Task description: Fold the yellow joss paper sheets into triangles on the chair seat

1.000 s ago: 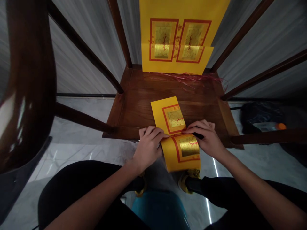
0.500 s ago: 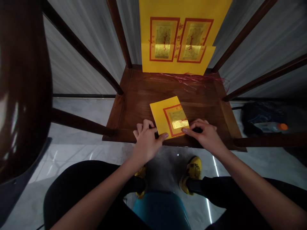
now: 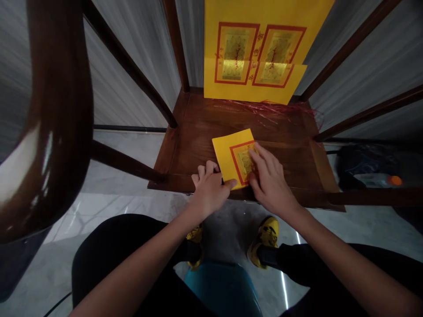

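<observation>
A folded sheet of yellow joss paper (image 3: 224,152) with a red-bordered gold panel lies over the front of the wooden seat (image 3: 198,127). My left hand (image 3: 210,187) grips its lower left corner, thumb on top and the other fingers curled beside and under the edge. On the right-hand part of the paper lies my right hand (image 3: 272,180), its fingers stretched out over the gold panel and the right edge. My right thumb rests near the lower right corner. That edge is mostly hidden under the hand.
A large yellow joss paper stack (image 3: 254,92) leans at the seat's back. Thin red strings (image 3: 267,108) lie before it. Dark wooden chair rails (image 3: 128,160) flank the seat. A bottle with an orange cap (image 3: 395,180) and a dark bag (image 3: 357,158) sit at right.
My right hand has moved from pinching the paper's lower right corner to lying flat across its right side. My left hand keeps its hold. The view has shifted slightly.
</observation>
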The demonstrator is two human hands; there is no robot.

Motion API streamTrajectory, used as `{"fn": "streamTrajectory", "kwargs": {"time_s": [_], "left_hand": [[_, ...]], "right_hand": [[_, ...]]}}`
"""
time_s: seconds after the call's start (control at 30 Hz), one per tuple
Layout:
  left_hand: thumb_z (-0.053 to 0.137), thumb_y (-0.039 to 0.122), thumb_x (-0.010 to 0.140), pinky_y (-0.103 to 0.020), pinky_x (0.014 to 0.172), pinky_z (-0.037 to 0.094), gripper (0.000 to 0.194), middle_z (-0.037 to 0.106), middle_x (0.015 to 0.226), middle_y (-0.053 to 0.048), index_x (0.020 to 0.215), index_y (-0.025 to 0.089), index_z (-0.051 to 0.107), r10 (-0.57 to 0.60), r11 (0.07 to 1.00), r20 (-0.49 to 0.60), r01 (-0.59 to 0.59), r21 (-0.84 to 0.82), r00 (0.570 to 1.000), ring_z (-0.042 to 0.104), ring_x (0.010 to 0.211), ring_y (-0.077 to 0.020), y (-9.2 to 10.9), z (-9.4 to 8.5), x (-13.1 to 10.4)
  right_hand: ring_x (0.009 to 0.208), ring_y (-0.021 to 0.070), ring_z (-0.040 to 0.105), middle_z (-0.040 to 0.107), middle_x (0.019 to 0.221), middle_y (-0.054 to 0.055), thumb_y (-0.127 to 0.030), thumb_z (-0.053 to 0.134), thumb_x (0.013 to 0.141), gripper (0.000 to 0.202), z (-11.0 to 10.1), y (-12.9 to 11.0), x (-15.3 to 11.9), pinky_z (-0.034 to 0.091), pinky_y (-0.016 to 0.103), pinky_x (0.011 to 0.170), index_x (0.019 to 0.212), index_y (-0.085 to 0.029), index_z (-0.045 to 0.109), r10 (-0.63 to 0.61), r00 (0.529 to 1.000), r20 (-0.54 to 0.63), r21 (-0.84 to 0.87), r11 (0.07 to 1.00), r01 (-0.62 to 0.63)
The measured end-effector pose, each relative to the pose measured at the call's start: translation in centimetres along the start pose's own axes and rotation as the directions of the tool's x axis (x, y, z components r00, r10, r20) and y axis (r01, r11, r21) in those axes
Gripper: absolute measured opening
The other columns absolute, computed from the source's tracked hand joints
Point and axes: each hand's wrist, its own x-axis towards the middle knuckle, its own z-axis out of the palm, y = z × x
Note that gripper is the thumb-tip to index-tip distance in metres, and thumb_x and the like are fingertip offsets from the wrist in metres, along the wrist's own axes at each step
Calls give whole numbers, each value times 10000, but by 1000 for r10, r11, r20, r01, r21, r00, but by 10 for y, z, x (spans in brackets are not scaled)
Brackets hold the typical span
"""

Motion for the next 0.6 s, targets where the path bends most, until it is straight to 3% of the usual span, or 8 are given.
{"fn": "streamTrajectory", "kwargs": {"time_s": [0.13, 0.3, 0.4, 0.5, 0.6], "left_hand": [[615, 470, 991, -666, 1142, 372, 317, 530, 1263, -115, 1089, 248, 819, 3, 997, 39, -6, 71, 999, 445, 1247, -408, 3, -4, 0], [546, 477, 1019, -622, 1139, 381, 330, 519, 1298, -91, 1122, 265, 777, 31, 994, 116, -43, 104, 993, 454, 1241, -373, 6, -9, 0], [539, 479, 1026, -621, 1139, 391, 335, 523, 1294, -97, 1132, 255, 764, 45, 993, 107, -56, 101, 993, 463, 1229, -372, 5, -9, 0], [551, 471, 1024, -633, 1137, 404, 334, 529, 1284, -106, 1142, 243, 764, 44, 992, 108, -56, 113, 993, 475, 1220, -380, 5, -8, 1], [580, 464, 1012, -633, 1116, 430, 314, 538, 1269, -105, 1126, 240, 768, 46, 991, 113, -60, 123, 993, 493, 1195, -375, 5, -7, 1]], "right_hand": [[1712, 372, 246, 341, 1810, 195, -308, 360, 1128, 635, 8, -6, 3, 213, 675, 1378, 1742, -174, 267, -63, 995, 72, -153, 985, 74], [1643, 472, 345, 536, 1590, 331, -461, 426, 1129, 690, 15, -4, 12, 288, 724, 1336, 1622, 22, 437, -65, 998, 13, -226, 972, 67], [1665, 470, 300, 479, 1625, 355, -509, 401, 1131, 762, 20, -1, 22, 334, 677, 1334, 1626, 71, 407, -52, 998, 28, -195, 979, 57], [1687, 469, 254, 354, 1727, 371, -490, 382, 1131, 782, 24, 2, 32, 286, 668, 1360, 1641, 102, 355, -43, 998, 53, -196, 979, 53], [1682, 484, 255, 426, 1657, 405, -475, 402, 1115, 768, 26, 5, 43, 269, 681, 1361, 1565, 146, 423, -45, 997, 55, -205, 977, 56]]}}
